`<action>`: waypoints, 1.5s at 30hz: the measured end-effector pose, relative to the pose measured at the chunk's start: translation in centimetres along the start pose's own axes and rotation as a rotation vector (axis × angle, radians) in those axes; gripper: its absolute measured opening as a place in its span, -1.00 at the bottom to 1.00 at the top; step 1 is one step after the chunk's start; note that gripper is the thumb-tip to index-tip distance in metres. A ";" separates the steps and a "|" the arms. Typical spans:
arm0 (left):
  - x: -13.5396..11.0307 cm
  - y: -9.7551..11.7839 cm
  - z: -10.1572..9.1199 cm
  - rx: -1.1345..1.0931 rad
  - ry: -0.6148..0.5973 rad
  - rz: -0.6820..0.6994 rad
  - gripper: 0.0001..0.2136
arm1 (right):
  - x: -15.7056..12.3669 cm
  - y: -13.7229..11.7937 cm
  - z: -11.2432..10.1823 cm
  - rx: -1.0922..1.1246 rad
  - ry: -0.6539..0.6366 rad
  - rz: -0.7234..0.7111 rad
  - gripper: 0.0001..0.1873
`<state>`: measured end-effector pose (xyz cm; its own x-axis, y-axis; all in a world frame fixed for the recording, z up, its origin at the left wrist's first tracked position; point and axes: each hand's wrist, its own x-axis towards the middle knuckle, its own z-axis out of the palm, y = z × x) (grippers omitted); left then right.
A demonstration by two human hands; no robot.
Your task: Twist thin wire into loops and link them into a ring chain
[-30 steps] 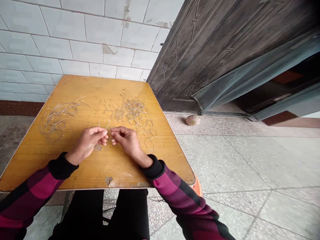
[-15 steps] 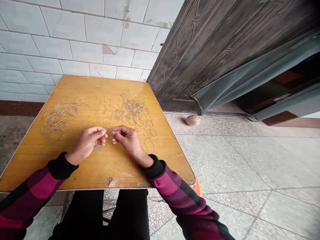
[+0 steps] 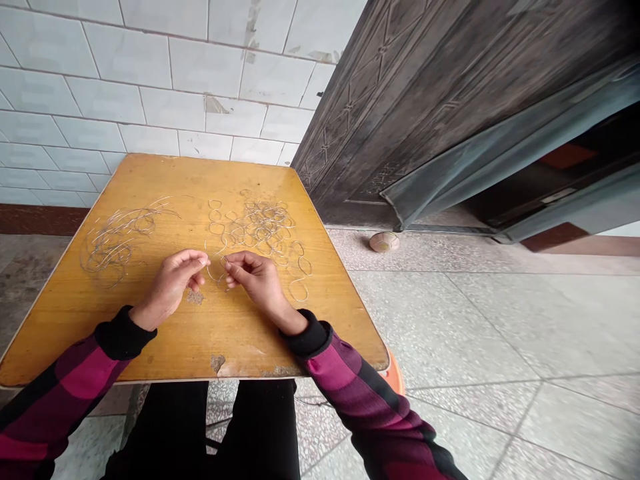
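My left hand and my right hand face each other over the wooden table, a small gap between them. A thin wire curves through that gap. The right thumb and forefinger pinch it; the left thumb and forefinger are closed at its other side. Just beyond the right hand lies a tangle of wires bent into rings. A chain of wire loops rests to the right of that hand. Left of my hands is a loose bundle of longer, uncoiled wires.
White wall tiles stand behind the table. A dark carved door with a grey-green curtain is on the right. On the floor lies a round pale object. Part of an orange stool shows by the table's right corner.
My left hand has drawn slightly left, widening the gap between the hands. The right hand has barely moved and still pinches the wire.
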<state>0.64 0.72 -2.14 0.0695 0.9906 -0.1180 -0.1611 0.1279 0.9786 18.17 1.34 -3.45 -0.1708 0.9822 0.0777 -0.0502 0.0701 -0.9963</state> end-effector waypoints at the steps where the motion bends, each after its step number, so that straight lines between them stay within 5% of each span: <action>1: 0.2 0.1 -0.2 0.022 0.025 0.021 -0.73 | 0.0 0.0 0.0 0.004 0.003 0.002 -0.69; 9: 1.7 0.3 -1.6 0.211 0.174 0.182 -0.79 | 1.1 -1.2 -1.9 -0.030 0.006 0.029 -0.71; 14: 1.6 0.2 -1.5 0.319 0.169 0.194 -0.77 | 1.1 -4.1 -5.1 -0.062 0.162 -0.025 -0.75; 19: 1.3 0.2 -1.3 0.369 0.130 0.187 -0.77 | -2.1 -4.6 -8.7 -0.172 0.260 0.004 -0.74; 26: 0.9 0.4 -1.1 0.432 0.083 0.212 -0.79 | -6.8 -1.9 -13.8 -0.267 0.389 0.117 -0.72; 35: 1.1 -0.4 -1.5 0.470 0.040 0.232 -0.81 | -6.6 0.8 -12.9 -0.256 0.342 0.167 -0.73; 45: 1.2 -0.3 -1.3 0.500 0.040 0.245 -0.80 | -6.4 0.4 -11.5 -0.218 0.293 0.188 -0.76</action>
<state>-0.55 1.94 -2.76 0.0494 0.9907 0.1265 0.3200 -0.1357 0.9377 30.57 -2.96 -4.80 0.1319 0.9873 -0.0890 0.1706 -0.1110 -0.9791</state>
